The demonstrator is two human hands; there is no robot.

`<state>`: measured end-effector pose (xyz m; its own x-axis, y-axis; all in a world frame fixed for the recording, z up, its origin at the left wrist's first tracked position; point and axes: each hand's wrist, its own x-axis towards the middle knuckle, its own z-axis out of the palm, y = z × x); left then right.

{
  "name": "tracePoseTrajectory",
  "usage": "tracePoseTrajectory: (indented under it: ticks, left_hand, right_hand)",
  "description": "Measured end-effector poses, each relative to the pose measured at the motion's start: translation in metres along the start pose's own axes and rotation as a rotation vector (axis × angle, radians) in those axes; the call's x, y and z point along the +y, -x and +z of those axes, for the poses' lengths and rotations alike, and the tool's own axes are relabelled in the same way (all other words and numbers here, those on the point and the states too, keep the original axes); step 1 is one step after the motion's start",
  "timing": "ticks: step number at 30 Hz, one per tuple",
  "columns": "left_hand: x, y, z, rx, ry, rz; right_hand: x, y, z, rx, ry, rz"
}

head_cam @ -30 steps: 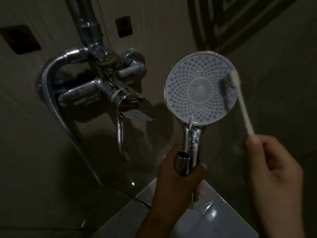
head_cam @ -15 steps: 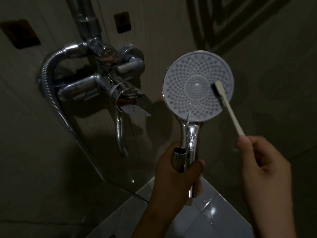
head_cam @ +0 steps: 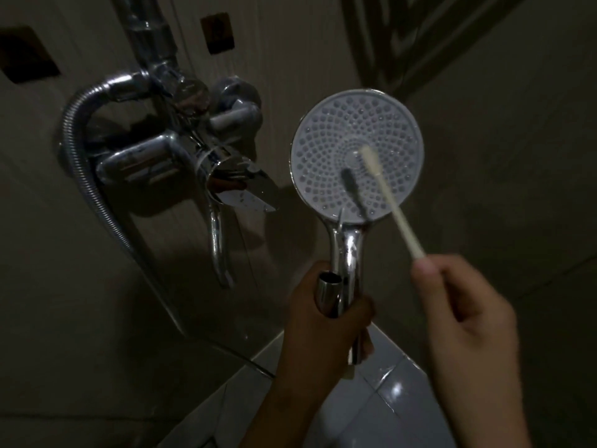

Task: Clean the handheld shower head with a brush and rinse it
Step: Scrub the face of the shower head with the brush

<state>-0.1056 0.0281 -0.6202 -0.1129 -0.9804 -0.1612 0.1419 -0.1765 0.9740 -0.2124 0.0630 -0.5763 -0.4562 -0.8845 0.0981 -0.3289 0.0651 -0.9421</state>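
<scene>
Two bare hands work in a dim shower corner, apart from one another, each holding its own thing. The left hand (head_cam: pixel 323 324) is curled round the chrome handle of the shower head (head_cam: pixel 323 140) and holds it upright, its round pale spray face turned toward the camera, just right of the wall tap. The right hand (head_cam: pixel 468 318), nearer and further right, pinches the near end of a slim pale brush (head_cam: pixel 399 211). The brush slants up and left, so that its tip lies over the centre of the spray face. Whether the tip presses on the nozzles cannot be told, as it is blurred. Its dark shadow falls on the face just left of it. On the far wall at left sits a chrome mixer tap (head_cam: pixel 181 156) with a curved spout (head_cam: pixel 219 253) hanging below. A ribbed metal hose (head_cam: pixel 80 163) loops from its left side and runs down. Below the hands, glossy pale tiles (head_cam: pixel 394 396) catch a spot of light.
</scene>
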Motion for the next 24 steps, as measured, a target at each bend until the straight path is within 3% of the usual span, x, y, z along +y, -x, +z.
tracePoseTrajectory:
  ticks: [3,19,22,24]
  left_hand:
    - [-0.002,0.004,0.003,-0.022,-0.024,0.004]
    - [-0.001,0.012,-0.001,-0.063,-0.053,-0.051]
    - [-0.001,0.015,-0.003,-0.028,-0.035,-0.061]
    - [0.000,0.015,-0.003,0.005,-0.014,-0.070]
  right_hand:
    - [0.006,0.002,0.005,-0.053,0.026,0.048]
    - [0.038,0.004,-0.022,0.167,0.091,0.108]
    - [0.041,0.004,-0.029,0.260,0.065,0.132]
    - [0.036,0.008,-0.028,0.236,0.013,0.104]
